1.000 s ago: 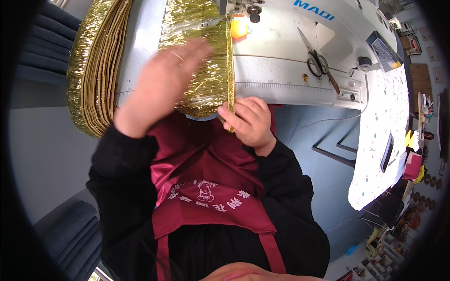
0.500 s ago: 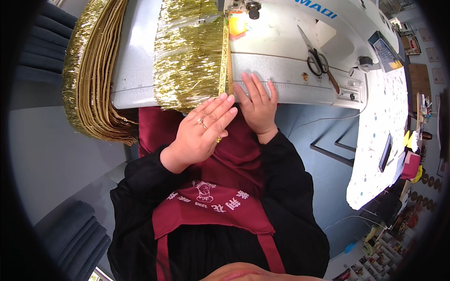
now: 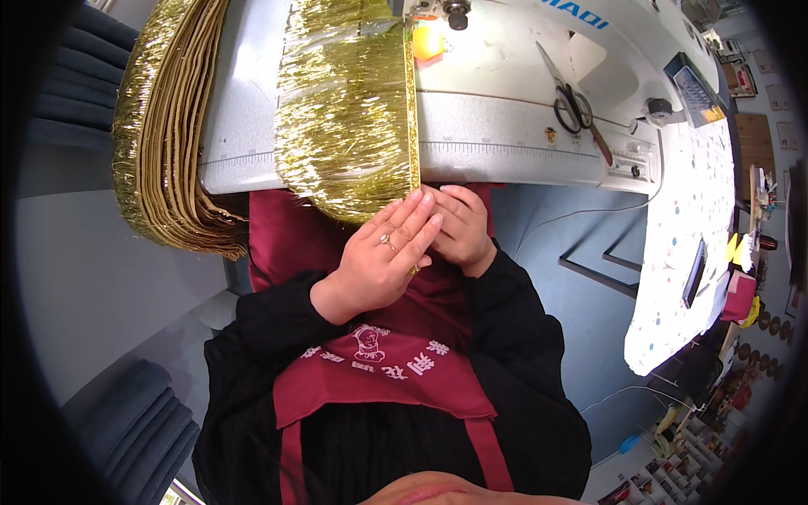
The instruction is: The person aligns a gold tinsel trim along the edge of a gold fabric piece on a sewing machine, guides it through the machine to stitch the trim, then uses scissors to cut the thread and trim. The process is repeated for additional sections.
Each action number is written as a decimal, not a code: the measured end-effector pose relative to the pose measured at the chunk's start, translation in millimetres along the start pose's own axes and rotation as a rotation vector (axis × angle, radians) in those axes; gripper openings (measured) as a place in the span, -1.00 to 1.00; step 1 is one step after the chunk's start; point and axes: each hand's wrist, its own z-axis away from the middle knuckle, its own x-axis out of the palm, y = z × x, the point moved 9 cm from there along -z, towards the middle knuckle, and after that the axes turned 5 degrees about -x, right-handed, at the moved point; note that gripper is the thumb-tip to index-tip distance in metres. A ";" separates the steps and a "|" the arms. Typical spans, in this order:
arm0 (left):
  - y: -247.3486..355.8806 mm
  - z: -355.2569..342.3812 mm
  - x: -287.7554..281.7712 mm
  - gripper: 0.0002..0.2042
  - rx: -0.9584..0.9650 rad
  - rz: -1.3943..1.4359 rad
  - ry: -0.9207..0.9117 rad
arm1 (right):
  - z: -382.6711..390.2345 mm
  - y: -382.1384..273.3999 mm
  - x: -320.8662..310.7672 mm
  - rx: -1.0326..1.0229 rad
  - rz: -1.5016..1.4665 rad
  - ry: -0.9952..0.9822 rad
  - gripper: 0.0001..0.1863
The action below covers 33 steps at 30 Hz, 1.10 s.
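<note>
Our gold fringe (image 3: 345,109) lies across the machine bed (image 3: 513,156), its near end drooping over the edge and its band (image 3: 413,126) reaching our fingertips. Our left hand (image 3: 377,263) has its fingers straight and together at the band's end; our right hand (image 3: 461,229) curls beside it, though we cannot tell whether either pinches the band. Scissors (image 3: 574,114) lie rightward.

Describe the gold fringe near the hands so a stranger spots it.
Find the white sewing machine up top. On its grey bed, a gold fringe runs down to the left hand. Unlike the folded gold stack further left, it lies spread, with a narrow band along its right edge.
</note>
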 end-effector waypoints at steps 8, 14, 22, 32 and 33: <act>4.6 -0.1 -3.3 -0.57 0.030 -0.078 0.000 | -2.6 -9.6 -6.7 -0.050 -0.017 0.053 -0.82; 3.4 0.7 -3.9 -0.57 0.038 -0.092 -0.002 | -3.5 -8.5 -5.0 -0.043 0.004 0.050 -0.85; 0.4 1.9 -1.6 -0.56 0.035 -0.093 -0.018 | -5.1 -2.8 -2.8 -0.040 0.013 0.039 -0.84; -5.6 0.3 0.9 -0.51 0.028 -0.109 -0.022 | -6.6 3.8 2.1 -0.067 -0.009 0.050 -0.82; -6.3 -0.1 0.8 -0.52 0.030 -0.111 -0.020 | -6.8 4.7 2.7 -0.065 -0.016 0.048 -0.81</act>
